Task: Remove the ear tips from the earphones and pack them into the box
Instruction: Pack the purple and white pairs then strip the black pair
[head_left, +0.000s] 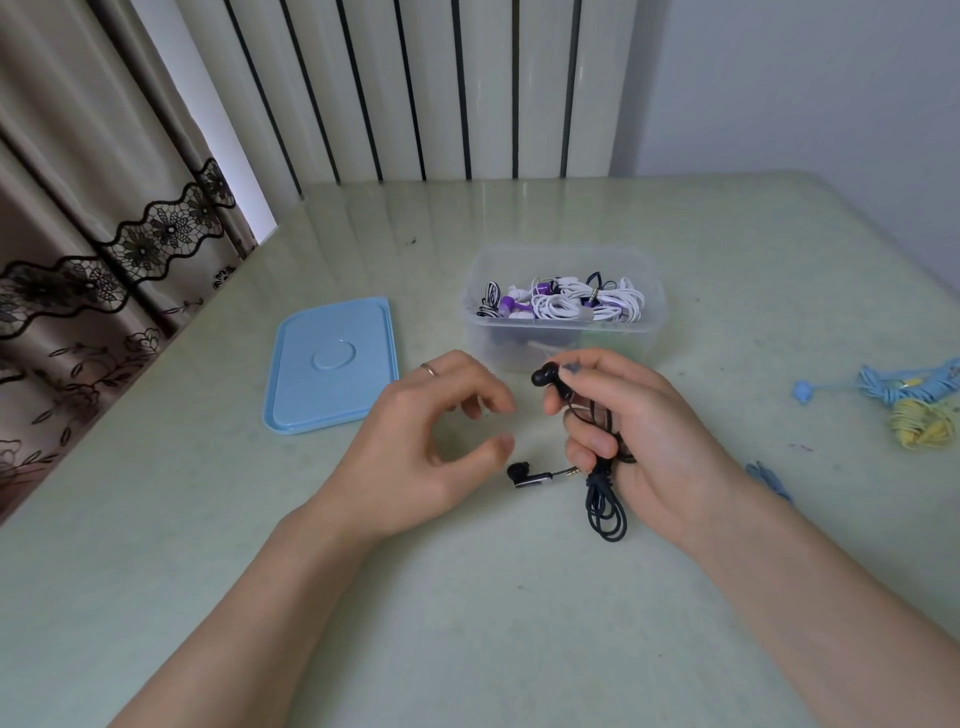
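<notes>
My right hand (618, 431) grips a coiled black earphone cable (605, 512) and pinches one black earbud with its ear tip (544, 375) pointing left, just in front of the clear plastic box (563, 340). The second black earbud (521, 474) lies on the table below, next to the plug. My left hand (426, 447) hovers to the left of the held earbud, fingers loosely curled, holding nothing. The box holds several white, purple and black earphones (566, 301).
The box's blue lid (332, 364) lies flat on the table to its left. A blue earphone bundle (904, 384) and a yellow one (922, 428) sit at the table's right edge. A curtain hangs beyond the left table edge.
</notes>
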